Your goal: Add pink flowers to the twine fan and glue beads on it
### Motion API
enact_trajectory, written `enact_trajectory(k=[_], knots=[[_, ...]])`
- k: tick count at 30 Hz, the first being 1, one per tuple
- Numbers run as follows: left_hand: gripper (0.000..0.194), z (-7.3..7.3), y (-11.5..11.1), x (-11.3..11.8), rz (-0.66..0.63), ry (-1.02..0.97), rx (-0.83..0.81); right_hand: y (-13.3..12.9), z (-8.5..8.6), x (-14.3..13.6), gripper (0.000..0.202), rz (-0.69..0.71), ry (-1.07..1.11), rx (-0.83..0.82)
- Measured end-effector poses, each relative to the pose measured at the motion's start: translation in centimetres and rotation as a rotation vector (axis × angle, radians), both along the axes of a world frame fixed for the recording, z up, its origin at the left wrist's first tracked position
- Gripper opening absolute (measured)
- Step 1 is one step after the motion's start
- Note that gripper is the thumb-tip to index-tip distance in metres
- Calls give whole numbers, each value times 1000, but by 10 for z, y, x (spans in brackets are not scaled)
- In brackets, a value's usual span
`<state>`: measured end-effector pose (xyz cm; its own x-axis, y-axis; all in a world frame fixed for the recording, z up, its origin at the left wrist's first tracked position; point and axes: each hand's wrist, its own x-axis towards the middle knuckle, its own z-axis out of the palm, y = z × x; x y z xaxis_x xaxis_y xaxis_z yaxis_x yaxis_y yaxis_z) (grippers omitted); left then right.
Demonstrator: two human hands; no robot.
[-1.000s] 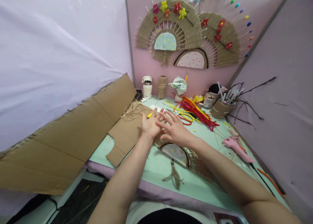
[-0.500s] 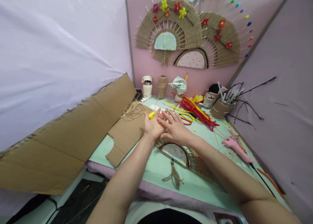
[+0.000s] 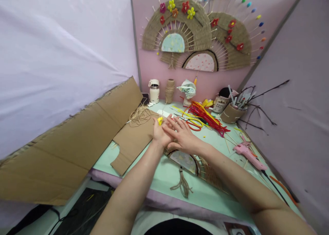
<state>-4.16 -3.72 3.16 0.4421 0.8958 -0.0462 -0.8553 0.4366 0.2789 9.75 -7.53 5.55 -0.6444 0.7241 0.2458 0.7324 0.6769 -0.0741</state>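
Observation:
My left hand (image 3: 161,135) is palm up above the table, its fingers apart. Over its palm and fingers lies my right hand (image 3: 183,135), palm down with fingers spread, touching it. Neither hand visibly holds anything; the space between the palms is hidden. A small yellow piece (image 3: 160,121) shows beside my left fingers. Beneath the hands and right forearm is a woven fan (image 3: 184,160) with a pale half-circle centre, partly covered. Its twine tassel (image 3: 182,185) hangs toward the table's front edge.
Cardboard (image 3: 133,139) and tangled twine (image 3: 141,116) lie left. Scissors (image 3: 194,125) and red and yellow pipe cleaners (image 3: 207,118) are behind the hands. A pink glue gun (image 3: 249,155) lies right, near a pot of sticks (image 3: 233,113). Finished fans (image 3: 177,22) hang behind.
My right hand has slid slightly left over my left hand, so the two overlap more. The view has shifted a little.

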Motion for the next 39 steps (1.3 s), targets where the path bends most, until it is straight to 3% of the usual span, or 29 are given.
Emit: enact_trajectory(k=[4, 10, 15, 20, 26, 34, 39], knots=[[77, 1, 2, -8, 24, -17, 31, -5, 5, 1, 71, 56, -12, 8], [79, 2, 1, -3, 26, 3, 17, 2, 2, 2, 74, -41, 23, 35], [77, 3, 1, -6, 34, 13, 9, -3, 4, 0, 69, 69, 17, 30], [77, 5, 2, -9, 76, 2, 5, -1, 6, 3, 57, -4, 59, 74], [78, 6, -1, -4, 28, 48, 0, 11, -3, 2, 26, 105, 256, 173], [74, 6, -2, -2, 2, 48, 18, 17, -7, 1, 12, 81, 495, 172], [61, 0, 11, -14, 190, 37, -100, 21, -7, 9, 13, 42, 505, 114]])
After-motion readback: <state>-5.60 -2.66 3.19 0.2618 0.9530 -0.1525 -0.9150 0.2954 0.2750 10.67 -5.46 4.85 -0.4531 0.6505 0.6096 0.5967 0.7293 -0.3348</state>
